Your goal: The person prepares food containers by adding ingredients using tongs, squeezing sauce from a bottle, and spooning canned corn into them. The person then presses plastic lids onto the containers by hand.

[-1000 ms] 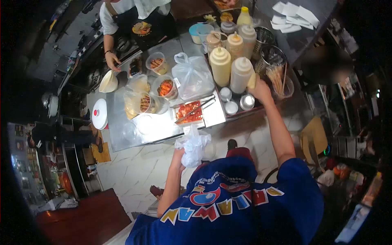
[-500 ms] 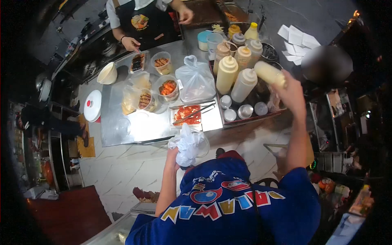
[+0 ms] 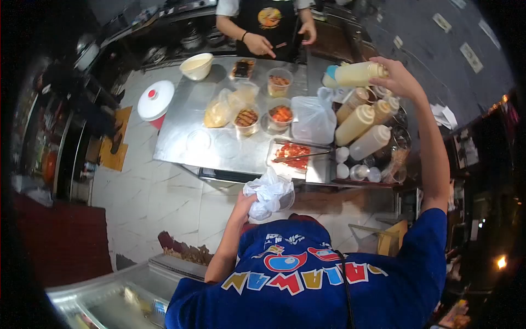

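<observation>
My right hand (image 3: 399,81) is closed around one end of a squeeze bottle (image 3: 356,74) with pale yellow contents. The bottle lies nearly level in the air, above the far end of the sauce caddy (image 3: 359,182). Several upright squeeze bottles (image 3: 355,125) stand in that caddy, below my hand. Near my body, in front of the table edge, my left hand (image 3: 242,208) grips a crumpled white plastic bag (image 3: 269,192). A clear round rim shows behind the bag; its kind I cannot make out. A tray of red-sauced food (image 3: 292,156) with dark tongs (image 3: 304,153) across it sits just beyond.
On the steel table (image 3: 175,140) are a tied plastic bag (image 3: 312,119), a tub of kimchi-like food (image 3: 280,114), tubs of grilled pieces (image 3: 246,119) and a white bowl (image 3: 196,67). A co-worker (image 3: 263,33) stands across the table. A white-lidded cooler (image 3: 156,100) is at left.
My right hand has moved the squeeze bottle farther over the table and levelled it. My left hand still holds the bag. The co-worker's hand has withdrawn from the dark-filled tray. The view has shifted.
</observation>
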A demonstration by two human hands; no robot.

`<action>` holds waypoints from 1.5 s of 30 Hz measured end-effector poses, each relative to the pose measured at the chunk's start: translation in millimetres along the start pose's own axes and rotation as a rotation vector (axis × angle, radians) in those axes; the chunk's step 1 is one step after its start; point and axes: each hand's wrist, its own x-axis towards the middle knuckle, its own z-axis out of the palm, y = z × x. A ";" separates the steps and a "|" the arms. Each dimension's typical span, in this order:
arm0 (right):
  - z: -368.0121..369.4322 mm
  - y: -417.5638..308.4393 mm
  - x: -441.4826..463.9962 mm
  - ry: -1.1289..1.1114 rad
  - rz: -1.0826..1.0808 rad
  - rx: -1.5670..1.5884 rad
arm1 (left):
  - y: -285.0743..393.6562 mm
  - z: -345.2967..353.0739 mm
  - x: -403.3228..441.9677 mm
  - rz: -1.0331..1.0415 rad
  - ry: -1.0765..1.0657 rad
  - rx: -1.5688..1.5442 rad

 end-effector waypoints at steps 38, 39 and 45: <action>108.4 -20.0 -161.9 1.070 0.515 0.367 | 80.2 1.7 31.3 0.159 -0.289 0.189; 128.0 -18.6 -168.1 1.044 0.548 0.343 | 85.0 14.5 40.1 0.180 -0.366 0.215; 174.0 -12.5 -159.6 0.897 0.494 0.420 | 98.2 90.7 116.7 0.013 -0.407 0.535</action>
